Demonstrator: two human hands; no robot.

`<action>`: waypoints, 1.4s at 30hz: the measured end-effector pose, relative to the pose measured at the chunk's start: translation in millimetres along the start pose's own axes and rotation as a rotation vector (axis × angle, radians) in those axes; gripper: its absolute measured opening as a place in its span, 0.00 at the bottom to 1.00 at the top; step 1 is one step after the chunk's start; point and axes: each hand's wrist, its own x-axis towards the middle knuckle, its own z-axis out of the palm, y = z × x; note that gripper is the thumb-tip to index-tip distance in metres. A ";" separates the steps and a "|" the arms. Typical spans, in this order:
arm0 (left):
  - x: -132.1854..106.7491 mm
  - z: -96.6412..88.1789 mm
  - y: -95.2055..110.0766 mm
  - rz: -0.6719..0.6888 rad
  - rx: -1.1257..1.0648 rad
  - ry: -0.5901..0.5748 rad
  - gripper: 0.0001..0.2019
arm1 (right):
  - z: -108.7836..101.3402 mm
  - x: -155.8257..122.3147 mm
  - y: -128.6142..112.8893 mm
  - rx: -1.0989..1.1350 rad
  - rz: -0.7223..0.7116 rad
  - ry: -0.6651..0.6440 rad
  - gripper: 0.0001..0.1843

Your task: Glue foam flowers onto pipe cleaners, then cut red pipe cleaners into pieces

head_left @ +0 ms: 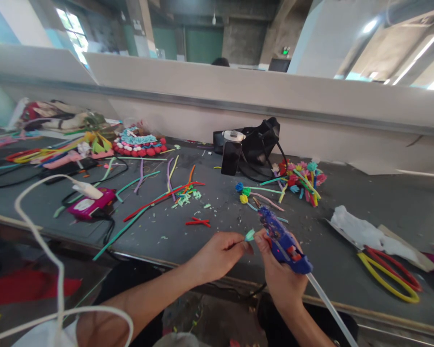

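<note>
My right hand [280, 277] is wrapped round a blue hot glue gun [282, 238] whose nozzle points up and away over the table's near edge. A clear glue stick [329, 308] runs back from it to the lower right. My left hand [219, 255] pinches a small pale green piece [250, 235] right beside the gun. Both hands hover just above the grey table [217, 226].
Coloured pipe cleaners [155, 197] lie scattered across the middle. A bunch of pipe-cleaner flowers [300, 180] sits right of centre, near a black bag [260, 142] and an upright phone [231, 156]. A pink device [92, 205] with a white cable is at left. Scissors with yellow and red handles [388, 272] lie at right.
</note>
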 end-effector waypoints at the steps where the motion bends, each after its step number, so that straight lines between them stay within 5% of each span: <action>1: 0.0 0.2 -0.1 0.002 -0.006 -0.001 0.19 | 0.2 -0.3 0.2 -0.001 -0.007 0.004 0.12; 15: 1.9 -9.4 -2.5 0.041 0.028 0.022 0.18 | -1.0 -0.9 5.9 -0.004 -0.096 0.031 0.13; 22: 2.2 -23.0 4.6 -0.058 -0.218 0.079 0.20 | -15.3 4.6 5.0 0.006 0.071 0.049 0.19; 27: 1.9 -34.0 4.0 -0.071 -0.277 0.074 0.22 | -21.3 7.0 5.2 0.026 0.159 -0.048 0.20; 35: -0.2 -40.7 7.0 -0.066 -0.263 0.138 0.21 | -23.1 4.3 9.5 0.114 0.075 -0.331 0.15; 42: -0.1 -41.1 2.3 0.032 -0.158 0.145 0.21 | -16.7 -8.2 5.7 0.138 0.148 -0.196 0.17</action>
